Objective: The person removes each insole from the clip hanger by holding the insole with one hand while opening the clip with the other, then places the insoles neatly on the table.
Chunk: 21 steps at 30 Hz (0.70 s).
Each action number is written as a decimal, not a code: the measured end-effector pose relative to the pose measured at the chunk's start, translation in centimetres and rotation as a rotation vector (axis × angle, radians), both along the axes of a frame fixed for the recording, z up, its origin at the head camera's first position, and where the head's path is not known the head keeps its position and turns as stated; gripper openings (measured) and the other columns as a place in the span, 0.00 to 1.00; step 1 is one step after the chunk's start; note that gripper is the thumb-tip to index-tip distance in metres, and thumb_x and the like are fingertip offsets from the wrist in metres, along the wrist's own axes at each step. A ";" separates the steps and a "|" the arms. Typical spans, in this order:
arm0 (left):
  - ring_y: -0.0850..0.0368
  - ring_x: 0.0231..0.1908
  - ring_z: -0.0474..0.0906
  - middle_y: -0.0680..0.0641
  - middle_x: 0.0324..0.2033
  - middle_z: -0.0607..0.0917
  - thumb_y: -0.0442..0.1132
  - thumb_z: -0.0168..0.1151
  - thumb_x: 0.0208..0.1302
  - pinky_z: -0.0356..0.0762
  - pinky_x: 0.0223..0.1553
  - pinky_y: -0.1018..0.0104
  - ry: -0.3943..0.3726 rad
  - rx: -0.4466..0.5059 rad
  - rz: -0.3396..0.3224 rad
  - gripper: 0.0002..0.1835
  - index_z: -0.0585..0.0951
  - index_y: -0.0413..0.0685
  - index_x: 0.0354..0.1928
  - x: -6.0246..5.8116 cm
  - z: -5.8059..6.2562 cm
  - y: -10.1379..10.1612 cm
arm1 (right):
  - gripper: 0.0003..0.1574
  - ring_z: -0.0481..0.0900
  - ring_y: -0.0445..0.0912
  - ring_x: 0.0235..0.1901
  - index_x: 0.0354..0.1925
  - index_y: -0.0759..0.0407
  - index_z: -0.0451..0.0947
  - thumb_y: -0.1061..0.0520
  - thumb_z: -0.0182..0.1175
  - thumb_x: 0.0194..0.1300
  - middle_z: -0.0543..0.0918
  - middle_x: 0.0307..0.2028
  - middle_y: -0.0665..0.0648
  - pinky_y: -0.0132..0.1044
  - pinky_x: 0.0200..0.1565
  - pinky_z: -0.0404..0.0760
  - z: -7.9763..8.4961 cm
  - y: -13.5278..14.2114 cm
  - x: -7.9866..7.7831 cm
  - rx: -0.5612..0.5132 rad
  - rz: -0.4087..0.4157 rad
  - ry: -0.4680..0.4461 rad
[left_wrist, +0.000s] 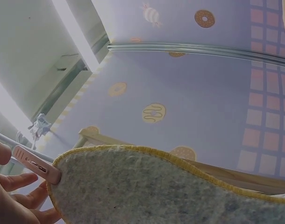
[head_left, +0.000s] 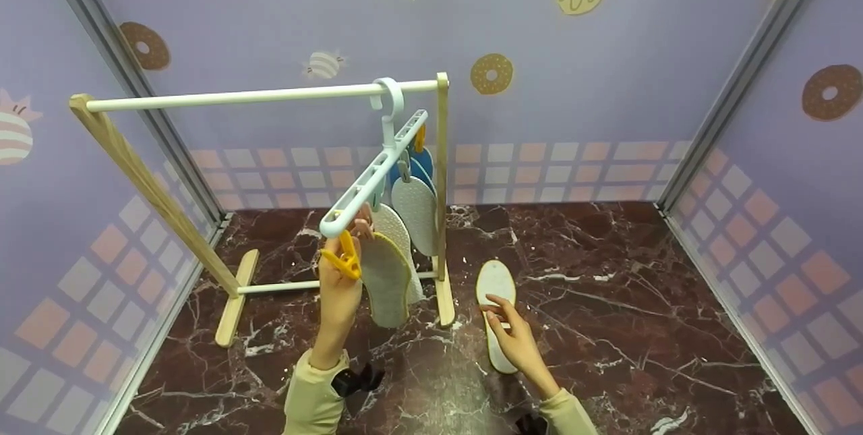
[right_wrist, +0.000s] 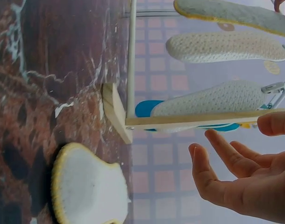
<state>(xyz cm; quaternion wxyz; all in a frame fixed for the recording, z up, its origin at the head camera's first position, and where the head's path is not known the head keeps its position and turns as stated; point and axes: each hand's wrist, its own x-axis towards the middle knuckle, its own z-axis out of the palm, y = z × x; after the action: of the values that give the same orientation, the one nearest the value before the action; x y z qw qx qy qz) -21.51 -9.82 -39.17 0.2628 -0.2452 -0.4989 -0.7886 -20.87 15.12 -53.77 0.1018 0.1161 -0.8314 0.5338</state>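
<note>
Head view: I am watching a loose white insole with yellow edging (head_left: 495, 280) lying flat on the dark red marbled surface (head_left: 607, 273), right of the wood-and-white rack (head_left: 441, 152). Its long axis is running almost straight away from the person. The right hand (head_left: 512, 337) is hovering over its middle from the near right side and is clearly the nearer hand; its fingers are bending loosely, holding nothing. The left hand (head_left: 337, 283) is reaching up behind a yellow plastic clip (head_left: 347, 263) at the near end of the pale-blue slotted hanger (head_left: 389, 145). Beside it a grey, yellow-edged insole (head_left: 388, 280) is hanging lengthwise downward.

Left wrist view: I am seeing a pink plastic clip (left_wrist: 37, 165) biting the hung insole's end. Thumb and fingers are curving about clip and edge; I cannot tell whether they are pinching or merely touching.

Right wrist view: floor is showing at left, so the picture is lying sideways. The right hand's fingers are standing apart, nothing between them; the loose insole is resting below them, not touching. Two dimpled white insoles (right_wrist: 226, 46) (right_wrist: 217, 100) are hanging beyond.
</note>
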 end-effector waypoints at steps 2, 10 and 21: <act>0.71 0.51 0.69 0.59 0.47 0.74 0.45 0.60 0.54 0.61 0.59 0.79 0.000 0.007 -0.012 0.29 0.66 0.39 0.56 0.1 0.1 0.1 | 0.19 0.78 0.59 0.42 0.55 0.64 0.66 0.62 0.47 0.66 0.80 0.45 0.66 0.34 0.35 0.77 1.1 -0.4 0.5 -0.003 0.013 0.020; 0.74 0.43 0.70 0.56 0.40 0.74 0.29 0.49 0.63 0.68 0.49 0.82 -0.185 -0.242 0.299 0.20 0.62 0.16 0.51 0.4 0.6 0.5 | 0.19 0.77 0.61 0.42 0.54 0.68 0.65 0.65 0.46 0.65 0.79 0.46 0.68 0.33 0.35 0.77 4.0 -1.6 2.0 0.006 0.072 0.071; 0.73 0.50 0.69 0.61 0.46 0.73 0.21 0.48 0.55 0.63 0.57 0.80 -0.076 -0.043 0.079 0.28 0.51 0.12 0.55 0.4 0.4 0.6 | 0.20 0.78 0.51 0.44 0.55 0.69 0.64 0.66 0.47 0.64 0.79 0.46 0.67 0.33 0.37 0.78 4.5 -3.0 2.3 -0.015 0.140 0.113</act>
<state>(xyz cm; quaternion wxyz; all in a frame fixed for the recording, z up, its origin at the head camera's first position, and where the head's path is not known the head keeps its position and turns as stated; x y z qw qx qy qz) -21.11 -9.18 -38.79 0.2693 -0.2010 -0.5345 -0.7755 -18.54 12.15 -49.28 0.1119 0.2030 -0.8103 0.5383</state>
